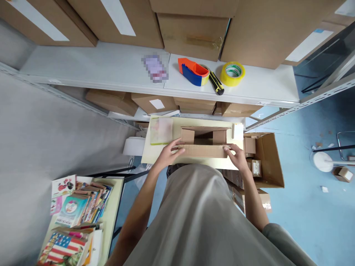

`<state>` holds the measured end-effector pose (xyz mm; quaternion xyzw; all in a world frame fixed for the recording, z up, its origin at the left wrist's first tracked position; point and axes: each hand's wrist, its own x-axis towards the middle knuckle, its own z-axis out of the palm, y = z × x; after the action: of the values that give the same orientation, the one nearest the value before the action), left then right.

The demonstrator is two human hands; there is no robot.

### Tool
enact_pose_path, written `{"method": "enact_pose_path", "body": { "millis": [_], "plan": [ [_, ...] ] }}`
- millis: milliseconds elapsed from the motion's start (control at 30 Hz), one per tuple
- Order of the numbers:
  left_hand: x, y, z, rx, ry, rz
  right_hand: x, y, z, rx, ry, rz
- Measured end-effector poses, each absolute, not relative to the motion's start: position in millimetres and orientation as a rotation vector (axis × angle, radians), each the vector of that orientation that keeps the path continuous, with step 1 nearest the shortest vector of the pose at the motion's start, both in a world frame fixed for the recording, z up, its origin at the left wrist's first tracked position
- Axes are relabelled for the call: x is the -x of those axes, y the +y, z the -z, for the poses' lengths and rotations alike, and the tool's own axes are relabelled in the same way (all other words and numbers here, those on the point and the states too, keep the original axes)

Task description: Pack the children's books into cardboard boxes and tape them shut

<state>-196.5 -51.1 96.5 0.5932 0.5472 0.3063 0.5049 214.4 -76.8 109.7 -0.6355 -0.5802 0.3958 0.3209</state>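
A small open cardboard box (204, 142) sits on a pale yellow table (155, 151) in front of me, its flaps standing up. My left hand (168, 153) grips the box's near left corner, fingers curled over the near flap. My right hand (237, 156) holds the near right corner the same way. A flat pale packet (161, 130) lies on the table just left of the box, and a small white item (237, 130) lies at the box's right.
A white shelf (111, 70) above the table carries an orange-blue tape dispenser (193, 71), a yellow utility knife (216, 82) and a yellow tape roll (232, 73), with large cartons behind. An open carton of small boxes (263, 159) stands right. Books (74, 210) cover a table at lower left.
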Motion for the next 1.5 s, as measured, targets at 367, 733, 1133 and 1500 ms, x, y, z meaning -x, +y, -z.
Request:
{"method": "enact_pose_path", "body": {
  "millis": [367, 733, 1133, 1500],
  "plan": [
    [187, 1, -97, -1.809, 1.407, -0.664, -217, -50, -103, 1.733, -1.605, -0.926],
    [183, -13, -93, -1.738, 1.439, -0.748, -213, -47, -109, 1.708, -1.780, -0.901],
    [152, -29, -73, -1.522, 1.721, -1.009, -202, -67, -100, 1.812, -1.615, -0.791],
    [144, -29, -73, -1.443, 1.877, -0.983, -191, -65, -96, 1.855, -1.662, -0.582]
  ]
}}
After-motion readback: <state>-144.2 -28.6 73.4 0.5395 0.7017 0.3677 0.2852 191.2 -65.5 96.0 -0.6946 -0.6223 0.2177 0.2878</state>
